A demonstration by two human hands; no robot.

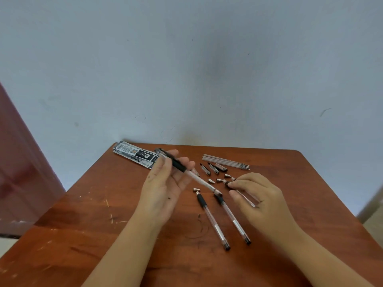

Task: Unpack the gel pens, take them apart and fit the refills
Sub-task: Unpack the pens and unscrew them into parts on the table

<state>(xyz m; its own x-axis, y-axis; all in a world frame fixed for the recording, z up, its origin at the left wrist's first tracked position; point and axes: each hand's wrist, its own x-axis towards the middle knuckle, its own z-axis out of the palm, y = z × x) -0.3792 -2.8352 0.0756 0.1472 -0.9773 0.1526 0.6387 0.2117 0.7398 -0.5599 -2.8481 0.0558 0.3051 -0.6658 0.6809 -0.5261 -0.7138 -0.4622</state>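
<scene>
Wooden table [124,214] bearing torn packaging [136,157] at its far edge. Left hand [165,183] grasps a capped pen [186,170]; right hand [259,195] pinches a clear barrel [247,197]. Two barrels [215,222] lie between them; refills [226,161], caps [213,168] and tips [219,180] beyond.

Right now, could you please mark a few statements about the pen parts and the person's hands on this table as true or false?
1. The left hand holds a pen. True.
2. The refills lie in a row near the table's far edge. True.
3. The packaging lies under the right hand. False: it lies at the far left corner.
4. Two pen barrels lie side by side on the table. True.
5. The right hand is empty. False: it pinches a barrel.
</scene>
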